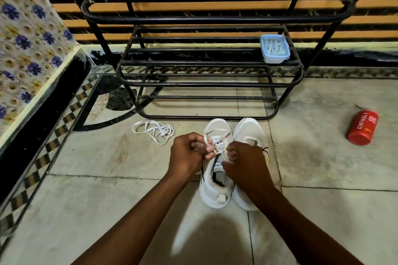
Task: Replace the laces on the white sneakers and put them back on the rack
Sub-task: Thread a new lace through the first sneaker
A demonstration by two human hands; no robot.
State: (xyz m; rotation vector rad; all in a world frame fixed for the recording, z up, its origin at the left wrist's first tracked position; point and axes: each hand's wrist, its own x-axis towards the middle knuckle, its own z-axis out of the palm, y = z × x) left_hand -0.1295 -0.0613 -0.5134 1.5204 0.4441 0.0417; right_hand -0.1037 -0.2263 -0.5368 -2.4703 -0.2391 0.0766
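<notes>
Two white sneakers stand side by side on the tiled floor, toes toward the black metal rack (206,90). The left sneaker (215,187) has a white lace (217,133) partly threaded through its eyelets. My left hand (186,153) pinches one end of that lace beside the shoe's left edge. My right hand (245,163) pinches the other strand over the tongue and covers much of the right sneaker (251,130). A loose white lace (154,130) lies in a tangle on the floor to the left of the shoes.
A small pale blue lidded box (274,48) sits on the rack's middle shelf at the right. A red can (363,128) lies on its side on the floor at the right. A floral-covered ledge (28,49) rises at the left.
</notes>
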